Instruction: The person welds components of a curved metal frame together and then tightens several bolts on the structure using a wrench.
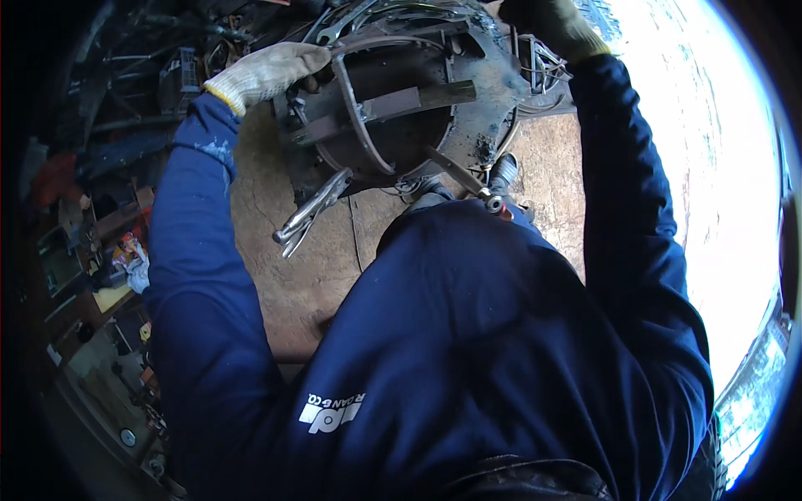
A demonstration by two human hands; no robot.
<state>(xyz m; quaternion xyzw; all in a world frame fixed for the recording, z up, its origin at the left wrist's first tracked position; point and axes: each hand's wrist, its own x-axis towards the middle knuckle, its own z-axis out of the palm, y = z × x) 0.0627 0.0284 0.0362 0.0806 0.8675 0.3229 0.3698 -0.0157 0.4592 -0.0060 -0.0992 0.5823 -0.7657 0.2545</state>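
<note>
My left hand [271, 71], in a pale knitted glove, has its fingers pressed together at the upper corner of a bent metal strip [355, 113]. That strip arches over a round opening in a dark steel workpiece [493, 79]. Across the opening lies a flat metal bar [393, 104]. Locking pliers [313, 213] hang from the workpiece's near left edge. A flat-handled metal tool with a round end [468, 179] juts toward me from the near edge. My right hand [555, 29], also gloved, reaches past the far right side; its fingers are dark and partly cut off.
An open-end wrench [347, 21] lies among metal pieces beyond the workpiece. Thin metal rods and wire [543, 67] sit at its right. My feet [504, 171] stand close below on a brown floor [288, 292]. Cluttered shelves [109, 275] line the left; bright light floods the right.
</note>
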